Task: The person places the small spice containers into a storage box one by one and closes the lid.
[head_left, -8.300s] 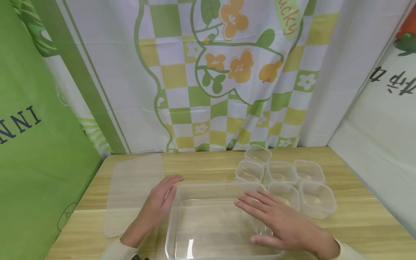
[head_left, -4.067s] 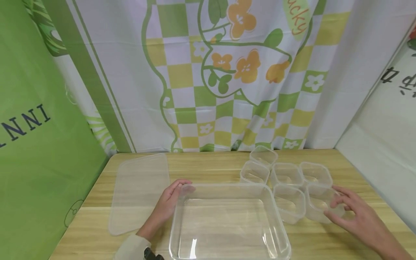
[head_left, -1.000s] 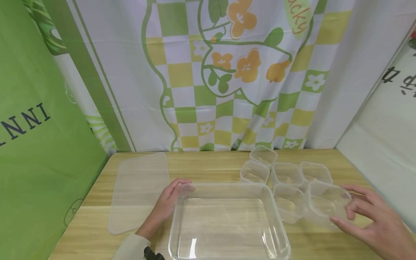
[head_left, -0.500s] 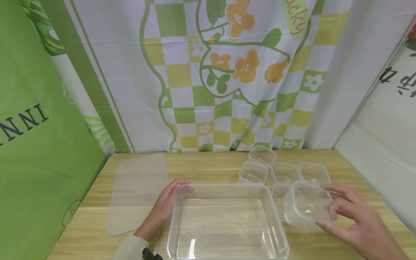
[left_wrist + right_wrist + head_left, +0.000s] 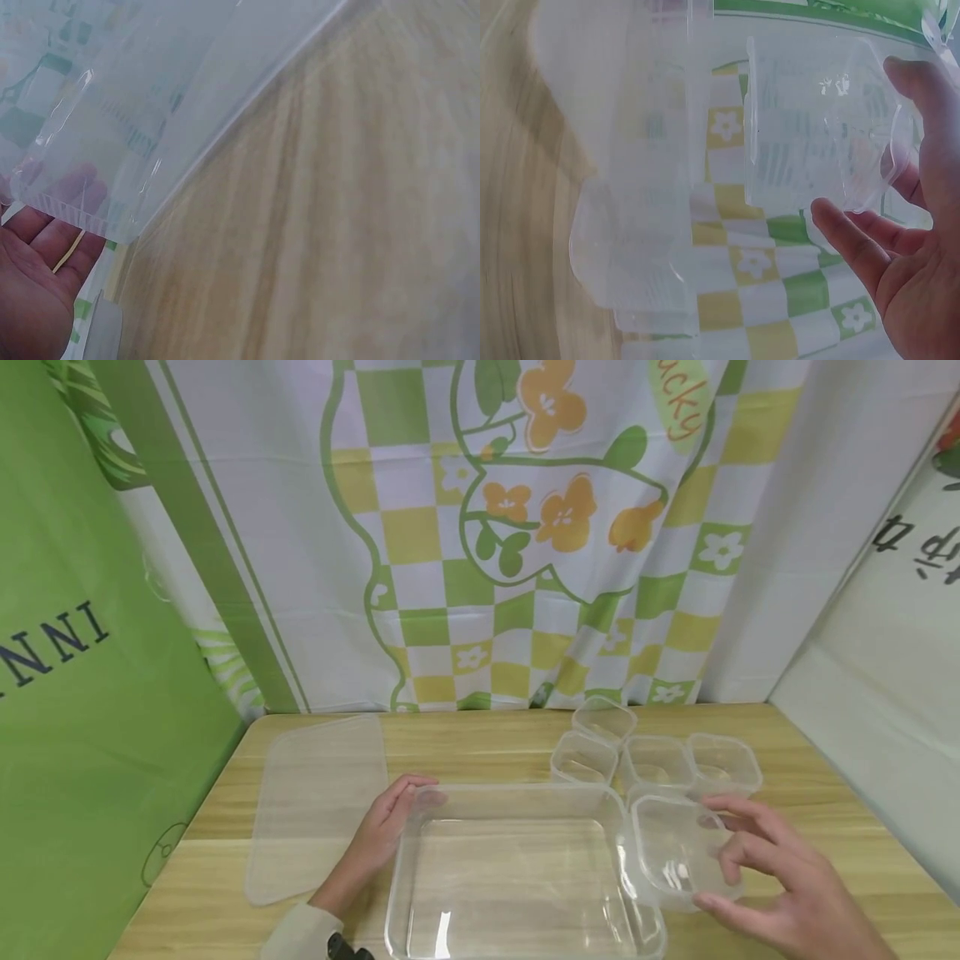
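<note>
A large clear plastic storage box [image 5: 517, 787] stands uncovered on the wooden table, with nothing visible in it. My left hand [image 5: 378, 835] holds its far left corner; in the left wrist view, fingers of the left hand [image 5: 37, 285] lie against the clear wall. My right hand [image 5: 780, 877] grips a small clear square container [image 5: 663, 852] from its right side, raised at the box's right wall. In the right wrist view, thumb and fingers of the right hand [image 5: 922, 255] pinch the small container [image 5: 802, 127] near its base.
Several matching small containers [image 5: 658, 760] cluster behind and right of the box; one is partly hidden by the held container. A flat translucent lid [image 5: 318, 810] lies left. A patterned curtain [image 5: 525, 643] hangs behind the table [image 5: 450, 747].
My right hand first hovered over the box, then reached the front right small container, lifted it and carried it left to the box's right wall. My left hand stays at the box's corner.
</note>
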A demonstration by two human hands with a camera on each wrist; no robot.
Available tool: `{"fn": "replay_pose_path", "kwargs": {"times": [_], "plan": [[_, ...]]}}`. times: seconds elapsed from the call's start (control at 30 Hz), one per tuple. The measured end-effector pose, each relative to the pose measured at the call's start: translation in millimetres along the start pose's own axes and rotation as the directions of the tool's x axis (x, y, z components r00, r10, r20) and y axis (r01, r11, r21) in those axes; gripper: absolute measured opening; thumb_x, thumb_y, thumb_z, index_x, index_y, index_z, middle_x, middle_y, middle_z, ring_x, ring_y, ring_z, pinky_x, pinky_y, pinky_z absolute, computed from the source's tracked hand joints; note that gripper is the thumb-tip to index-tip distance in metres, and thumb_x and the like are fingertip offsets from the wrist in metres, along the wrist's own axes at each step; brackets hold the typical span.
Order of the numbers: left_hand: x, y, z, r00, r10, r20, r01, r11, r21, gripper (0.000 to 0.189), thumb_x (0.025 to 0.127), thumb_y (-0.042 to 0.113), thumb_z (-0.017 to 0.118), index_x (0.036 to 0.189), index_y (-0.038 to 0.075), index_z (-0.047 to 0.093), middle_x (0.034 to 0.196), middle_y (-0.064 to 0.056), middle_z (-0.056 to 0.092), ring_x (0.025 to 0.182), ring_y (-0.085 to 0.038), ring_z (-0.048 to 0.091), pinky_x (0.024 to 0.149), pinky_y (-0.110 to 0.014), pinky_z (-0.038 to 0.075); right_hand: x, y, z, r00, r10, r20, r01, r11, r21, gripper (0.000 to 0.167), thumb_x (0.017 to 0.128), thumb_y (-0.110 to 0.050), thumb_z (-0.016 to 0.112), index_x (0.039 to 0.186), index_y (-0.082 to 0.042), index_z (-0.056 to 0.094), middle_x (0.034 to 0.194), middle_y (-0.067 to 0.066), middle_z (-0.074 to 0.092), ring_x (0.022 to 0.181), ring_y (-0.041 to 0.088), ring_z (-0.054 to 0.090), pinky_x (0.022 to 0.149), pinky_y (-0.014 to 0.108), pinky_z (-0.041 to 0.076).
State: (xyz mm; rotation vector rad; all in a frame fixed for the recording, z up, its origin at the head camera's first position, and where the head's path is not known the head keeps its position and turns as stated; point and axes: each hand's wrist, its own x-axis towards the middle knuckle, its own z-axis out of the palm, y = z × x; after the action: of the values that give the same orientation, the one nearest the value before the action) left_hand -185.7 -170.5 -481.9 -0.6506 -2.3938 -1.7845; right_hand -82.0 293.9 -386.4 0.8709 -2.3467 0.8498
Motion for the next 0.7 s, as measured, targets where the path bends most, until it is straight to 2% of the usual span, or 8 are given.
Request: {"fn": "replay_pose_path", "kwargs": {"times": [0.1, 0.17, 0.27, 0.33, 0.43, 0.53, 0.7], "plan": [[-0.1, -0.2, -0.4, 1.0, 0.0, 0.006, 0.0, 1.0, -0.005, 0.036, 0.115, 0.015, 0.031, 0.131, 0.001, 0.059, 0.139, -0.021, 0.058, 0.135, -0.038, 0.049, 0.111, -0.063, 0.033, 2.8, -3.8, 5.3, 1.0, -0.021, 0.008, 0.021, 0.999, 0.024, 0.059, 0.056, -0.01, 0.099, 0.083, -0.029, 0.051, 0.139, 0.013, 0.056, 0.103, 0.006, 0.06, 0.093, 0.012, 0.045], [-0.2, -0.1, -0.6, 1.0, 0.004, 0.01, -0.004, 1.0, -0.006, 0.036, 0.115, 0.015, 0.031, 0.131, 0.0, 0.059, 0.139, -0.021, 0.058, 0.135, -0.039, 0.048, 0.111, -0.064, 0.033, 4.5, -5.9, 9.3, 0.999, -0.037, 0.004, 0.037, 0.999, 0.033, 0.053, 0.064, -0.022, 0.099, 0.083, -0.029, 0.051, 0.138, 0.013, 0.057, 0.105, 0.006, 0.059, 0.094, 0.012, 0.045], [-0.3, 0.3, -0.8, 1.0, 0.003, 0.01, -0.003, 1.0, 0.001, 0.036, 0.115, 0.015, 0.031, 0.131, 0.001, 0.059, 0.139, -0.021, 0.058, 0.136, -0.038, 0.048, 0.112, -0.063, 0.033, 6.4, -8.5, 17.9, 0.996, -0.082, -0.021, 0.082, 0.996, 0.045, 0.044, 0.077, -0.041, 0.092, 0.082, -0.029, 0.051, 0.134, 0.014, 0.059, 0.115, 0.011, 0.058, 0.098, 0.013, 0.043], [-0.3, 0.8, -0.8, 1.0, 0.001, 0.009, -0.001, 1.0, 0.002, 0.036, 0.115, 0.015, 0.031, 0.131, 0.001, 0.06, 0.139, -0.021, 0.058, 0.136, -0.038, 0.048, 0.112, -0.062, 0.033, 6.4, -10.4, 24.8, 0.992, -0.117, -0.046, 0.12, 0.991, 0.054, 0.042, 0.08, -0.047, 0.088, 0.082, -0.028, 0.051, 0.132, 0.016, 0.06, 0.12, 0.014, 0.056, 0.1, 0.014, 0.04], [-0.3, 1.2, -0.7, 1.0, -0.01, 0.006, 0.01, 1.0, 0.002, 0.036, 0.115, 0.015, 0.031, 0.131, 0.002, 0.06, 0.139, -0.021, 0.058, 0.136, -0.038, 0.048, 0.112, -0.062, 0.033, 5.6, -14.7, 32.5, 0.989, -0.135, -0.061, 0.14, 0.987, 0.08, 0.044, 0.078, -0.044, 0.091, 0.082, -0.025, 0.052, 0.132, 0.018, 0.06, 0.123, 0.016, 0.056, 0.103, 0.014, 0.039], [-0.1, 1.8, -0.4, 1.0, -0.015, 0.001, 0.015, 1.0, -0.002, 0.036, 0.115, 0.015, 0.031, 0.131, 0.002, 0.06, 0.139, -0.021, 0.058, 0.136, -0.038, 0.049, 0.112, -0.063, 0.032, 5.2, -18.1, 36.7, 0.989, -0.132, -0.065, 0.138, 0.985, 0.106, 0.047, 0.073, -0.039, 0.095, 0.083, -0.024, 0.052, 0.132, 0.019, 0.06, 0.118, 0.016, 0.059, 0.102, 0.014, 0.04], [-0.2, 3.0, -0.1, 1.0, -0.018, -0.006, 0.018, 1.0, -0.007, 0.036, 0.115, 0.015, 0.032, 0.131, 0.003, 0.061, 0.139, -0.02, 0.059, 0.136, -0.038, 0.048, 0.113, -0.064, 0.031, 5.3, -19.8, 43.9, 0.981, -0.176, -0.079, 0.186, 0.972, 0.144, 0.048, 0.07, -0.035, 0.097, 0.082, -0.022, 0.053, 0.13, 0.022, 0.06, 0.115, 0.019, 0.06, 0.102, 0.016, 0.041]]}}
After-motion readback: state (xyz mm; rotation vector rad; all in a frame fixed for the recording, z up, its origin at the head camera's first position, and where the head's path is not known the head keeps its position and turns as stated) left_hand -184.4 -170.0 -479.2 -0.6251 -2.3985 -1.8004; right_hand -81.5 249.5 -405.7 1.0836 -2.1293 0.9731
